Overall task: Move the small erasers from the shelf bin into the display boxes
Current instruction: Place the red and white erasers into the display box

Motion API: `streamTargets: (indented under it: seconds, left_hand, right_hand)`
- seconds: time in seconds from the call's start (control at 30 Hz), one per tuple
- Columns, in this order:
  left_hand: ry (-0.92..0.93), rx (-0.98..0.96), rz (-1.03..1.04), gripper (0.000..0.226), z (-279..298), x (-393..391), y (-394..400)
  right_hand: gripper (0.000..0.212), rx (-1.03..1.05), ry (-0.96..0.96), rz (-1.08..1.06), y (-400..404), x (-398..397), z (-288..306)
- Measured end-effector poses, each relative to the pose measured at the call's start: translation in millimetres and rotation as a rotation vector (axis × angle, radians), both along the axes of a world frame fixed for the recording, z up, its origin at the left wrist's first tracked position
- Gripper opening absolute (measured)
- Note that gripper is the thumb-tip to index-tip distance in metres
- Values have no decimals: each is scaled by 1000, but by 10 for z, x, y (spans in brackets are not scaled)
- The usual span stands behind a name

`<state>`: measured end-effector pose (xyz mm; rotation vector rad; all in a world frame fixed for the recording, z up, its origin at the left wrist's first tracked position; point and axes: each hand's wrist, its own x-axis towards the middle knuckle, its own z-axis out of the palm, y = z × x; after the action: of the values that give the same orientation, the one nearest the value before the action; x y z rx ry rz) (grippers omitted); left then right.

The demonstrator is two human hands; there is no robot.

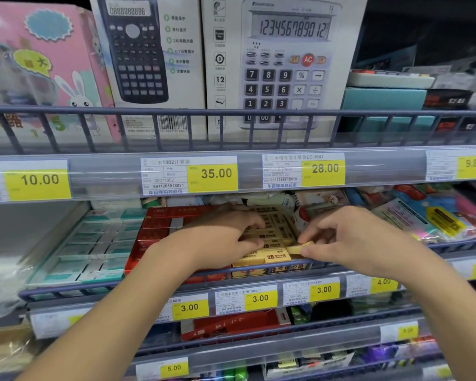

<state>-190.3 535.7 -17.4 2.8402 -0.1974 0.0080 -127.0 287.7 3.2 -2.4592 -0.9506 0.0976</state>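
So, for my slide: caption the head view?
Right hand pinches a yellow eraser; left hand rests on erasers in the display box.

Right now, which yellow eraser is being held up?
The eraser pinched in the right hand, tilted above the box's front right corner. The other erasers lie flat in rows under the left hand.

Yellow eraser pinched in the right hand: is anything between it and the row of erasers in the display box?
Nothing visible. The right hand pinches the yellow eraser beside the packed 2B erasers. The left hand rests on that row, beside the gap, not across it.
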Motion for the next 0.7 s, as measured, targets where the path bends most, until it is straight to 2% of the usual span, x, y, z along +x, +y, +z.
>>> streamTargets:
  seconds: [0.17, 0.33, 0.53, 0.7]
  left_hand:
    - [-23, 24, -17, 44, -3, 8, 0]
    - [-23, 27, -34, 43, -12, 4, 6]
    - [-17, 27, -55, 39, 2, -5, 13]
    - [-5, 33, -92, 43, 48, -40, 47]
  right_hand:
    - [13, -51, -7, -70, 144, -8, -55]
    - [2, -139, 40, -57, 193, -5, -14]
    - [22, -357, 6, 12, 218, -23, 89]
    - [30, -437, 45, 76, 213, 4, 194]
